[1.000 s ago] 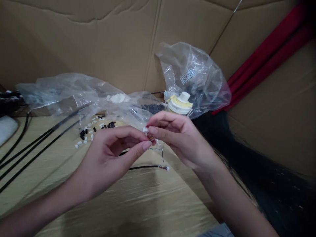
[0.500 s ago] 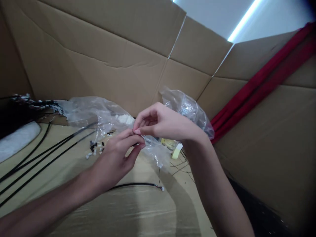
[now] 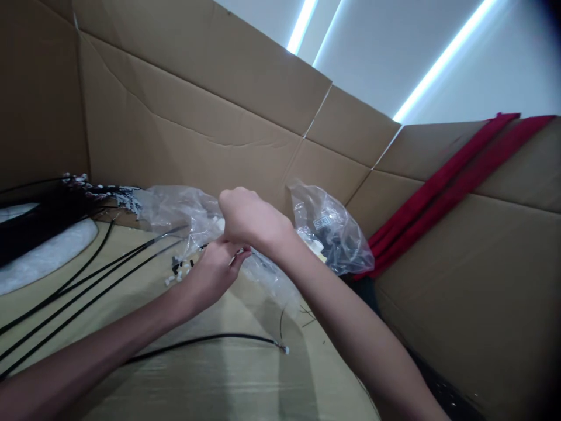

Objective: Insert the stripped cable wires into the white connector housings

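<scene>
My left hand (image 3: 214, 269) is closed, thumb and fingers pinched together over the table; whatever sits between them is too small to make out. Above and against it, my right hand (image 3: 249, 216) is bent at the wrist with its back toward me, which hides its fingertips. Behind both hands lies a clear plastic bag (image 3: 188, 213). Small black and white pieces (image 3: 175, 269) are scattered left of my left hand. A black cable (image 3: 219, 337) with a white connector at its end lies nearer to me on the table.
Several long black cables (image 3: 100, 280) run across the left side toward a dark bundle of cables (image 3: 48, 219) with white ends. At the right stands another clear bag (image 3: 337, 234) with dark contents. Cardboard walls (image 3: 188, 105) surround the table, and a red strap (image 3: 447, 187) hangs over the right one.
My right hand has turned over and moved left across my left hand, so its fingers no longer show. The view has tilted upward, with more of the ceiling in sight.
</scene>
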Motion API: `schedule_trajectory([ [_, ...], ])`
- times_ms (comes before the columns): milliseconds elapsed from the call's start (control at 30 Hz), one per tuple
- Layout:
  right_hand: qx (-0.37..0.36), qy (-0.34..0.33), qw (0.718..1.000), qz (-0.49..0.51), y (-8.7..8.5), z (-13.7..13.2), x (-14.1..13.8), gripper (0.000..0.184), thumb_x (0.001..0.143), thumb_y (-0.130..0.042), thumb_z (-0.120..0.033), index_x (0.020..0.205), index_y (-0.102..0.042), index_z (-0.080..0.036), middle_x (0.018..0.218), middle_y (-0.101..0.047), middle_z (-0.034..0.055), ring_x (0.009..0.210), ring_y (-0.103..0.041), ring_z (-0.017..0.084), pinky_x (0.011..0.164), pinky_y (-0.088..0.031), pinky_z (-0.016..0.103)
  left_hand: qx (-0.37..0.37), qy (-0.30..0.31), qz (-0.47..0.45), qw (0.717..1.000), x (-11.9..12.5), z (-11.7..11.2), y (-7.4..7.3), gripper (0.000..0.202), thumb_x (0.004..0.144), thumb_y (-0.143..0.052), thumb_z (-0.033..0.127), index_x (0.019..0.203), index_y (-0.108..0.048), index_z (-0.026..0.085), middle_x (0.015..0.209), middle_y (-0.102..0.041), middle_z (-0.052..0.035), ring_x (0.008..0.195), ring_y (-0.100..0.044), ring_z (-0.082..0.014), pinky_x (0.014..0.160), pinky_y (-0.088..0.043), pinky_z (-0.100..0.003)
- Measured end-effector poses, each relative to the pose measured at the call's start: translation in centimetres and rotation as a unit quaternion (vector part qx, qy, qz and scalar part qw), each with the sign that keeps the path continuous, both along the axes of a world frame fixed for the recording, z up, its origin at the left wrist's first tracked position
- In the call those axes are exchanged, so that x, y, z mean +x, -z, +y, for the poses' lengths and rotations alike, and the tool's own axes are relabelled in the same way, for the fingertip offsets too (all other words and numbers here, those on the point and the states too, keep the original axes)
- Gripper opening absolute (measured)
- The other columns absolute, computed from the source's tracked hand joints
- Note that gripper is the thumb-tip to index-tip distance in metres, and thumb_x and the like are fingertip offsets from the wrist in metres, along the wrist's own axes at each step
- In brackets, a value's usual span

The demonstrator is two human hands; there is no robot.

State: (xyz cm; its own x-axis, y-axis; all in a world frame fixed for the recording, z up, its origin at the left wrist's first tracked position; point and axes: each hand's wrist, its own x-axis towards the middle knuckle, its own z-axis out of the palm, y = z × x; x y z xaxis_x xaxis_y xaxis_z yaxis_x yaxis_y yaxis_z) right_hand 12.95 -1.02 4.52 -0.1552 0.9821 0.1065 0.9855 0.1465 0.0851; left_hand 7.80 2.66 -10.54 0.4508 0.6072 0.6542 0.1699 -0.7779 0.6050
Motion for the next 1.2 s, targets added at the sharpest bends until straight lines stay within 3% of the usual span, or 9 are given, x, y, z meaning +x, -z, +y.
schedule_trajectory([
  [133, -0.021, 0.045, 0.996, -0.069, 0.7, -0.6, -0.5, 0.023, 0.094, -0.065, -0.030, 0.109, -0.066, -0.013, 0.110, -0.069, 0.0078, 0.097, -0.068, 0.020, 0.084, -0.059, 0.039, -0.016, 0.001, -0.008, 1.000, 0.1, 0.6, 0.4, 0.031, 0.095, -0.061, 0.034, 0.121, -0.062, 0.017, 0.123, -0.065, -0.0100, 0.104, -0.066, -0.0230, 0.088, -0.058, -0.044],
  [333, -0.037, 0.044, 0.994, -0.094, 1.4, 0.0, -0.3, 0.029, 0.095, -0.064, -0.032, 0.117, -0.063, -0.014, 0.116, -0.067, 0.0094, 0.100, -0.068, 0.021, 0.085, -0.059, 0.040, -0.029, -0.010, -0.001, 1.000, 0.7, 1.3, 1.7, 0.034, 0.095, -0.062, 0.034, 0.124, -0.060, 0.017, 0.126, -0.063, -0.0106, 0.106, -0.066, -0.0239, 0.089, -0.058, -0.045],
  [600, -0.052, 0.028, 0.994, -0.090, 2.6, 1.6, 1.9, 0.032, 0.095, -0.063, -0.034, 0.121, -0.061, -0.015, 0.119, -0.065, 0.0092, 0.100, -0.067, 0.021, 0.084, -0.059, 0.040, -0.036, -0.013, 0.055, 0.998, 0.7, 2.0, 1.7, 0.032, 0.095, -0.062, 0.034, 0.122, -0.061, 0.017, 0.123, -0.065, -0.0100, 0.104, -0.066, -0.0231, 0.088, -0.058, -0.044],
  [700, -0.065, 0.011, 0.993, -0.094, 2.8, 2.1, 2.4, 0.032, 0.095, -0.063, -0.034, 0.120, -0.061, -0.015, 0.119, -0.065, 0.0093, 0.101, -0.067, 0.021, 0.084, -0.059, 0.040, -0.032, -0.013, 0.064, 0.997, 0.7, 2.2, 2.0, 0.032, 0.095, -0.061, 0.034, 0.122, -0.061, 0.017, 0.123, -0.065, -0.0100, 0.103, -0.066, -0.0229, 0.088, -0.058, -0.044],
  [867, -0.093, -0.075, 0.988, -0.095, 2.6, 3.0, 2.9, 0.032, 0.094, -0.065, -0.033, 0.120, -0.062, -0.016, 0.123, -0.064, 0.0094, 0.107, -0.065, 0.023, 0.091, -0.057, 0.045, -0.032, -0.007, 0.073, 0.997, 0.7, 2.3, 2.0, 0.031, 0.095, -0.061, 0.034, 0.121, -0.062, 0.017, 0.122, -0.065, -0.0098, 0.102, -0.066, -0.0227, 0.088, -0.058, -0.044],
  [1000, -0.125, -0.077, 0.987, -0.065, 2.1, 3.7, 2.6, 0.030, 0.094, -0.065, -0.032, 0.119, -0.062, -0.016, 0.124, -0.064, 0.0092, 0.109, -0.064, 0.024, 0.092, -0.056, 0.046, -0.040, 0.001, 0.078, 0.996, 0.7, 2.2, 1.8, 0.031, 0.095, -0.061, 0.034, 0.121, -0.062, 0.017, 0.122, -0.065, -0.0098, 0.102, -0.066, -0.0225, 0.088, -0.058, -0.044],
  [1200, -0.204, 0.027, 0.973, 0.104, 1.6, 3.8, 4.0, 0.028, 0.095, -0.063, -0.034, 0.116, -0.064, -0.015, 0.116, -0.067, 0.0078, 0.097, -0.067, 0.020, 0.083, -0.059, 0.039, -0.043, 0.026, 0.077, 0.996, 0.7, 1.8, 1.3, 0.031, 0.096, -0.061, 0.034, 0.121, -0.062, 0.017, 0.123, -0.065, -0.0099, 0.104, -0.066, -0.0228, 0.089, -0.058, -0.044],
])
